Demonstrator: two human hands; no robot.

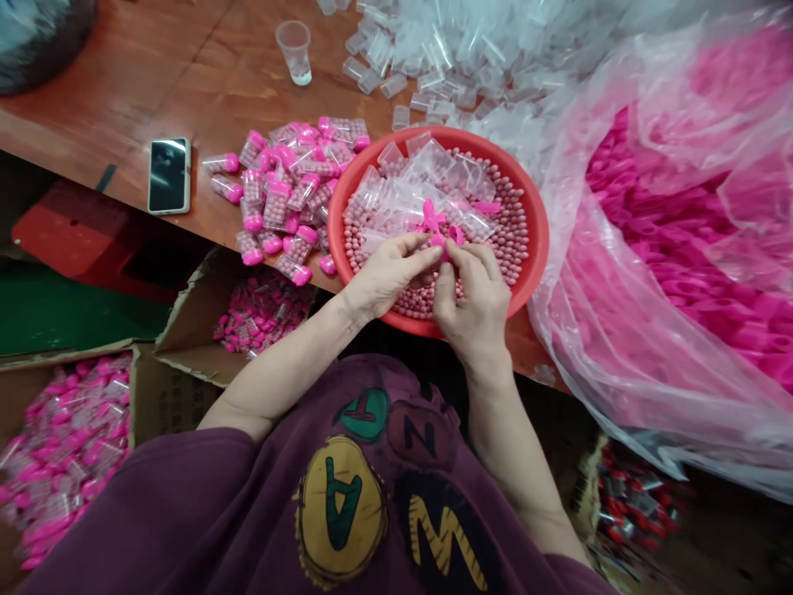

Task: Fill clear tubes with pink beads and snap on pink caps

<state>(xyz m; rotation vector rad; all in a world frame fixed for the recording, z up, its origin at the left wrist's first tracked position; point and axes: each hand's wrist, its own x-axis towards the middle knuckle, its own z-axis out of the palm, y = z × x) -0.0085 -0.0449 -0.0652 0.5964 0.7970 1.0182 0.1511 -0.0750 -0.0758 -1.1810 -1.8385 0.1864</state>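
Pink plastic piece (440,240) sits between both hands (474,293), above the basin (538,235).

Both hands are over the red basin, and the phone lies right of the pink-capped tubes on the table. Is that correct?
Not quite: the head view shows the phone left of the pink-capped tubes. The left hand and right hand are over the red basin.

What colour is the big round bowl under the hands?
The bowl is red, or orange-red; it shows best in the head view.
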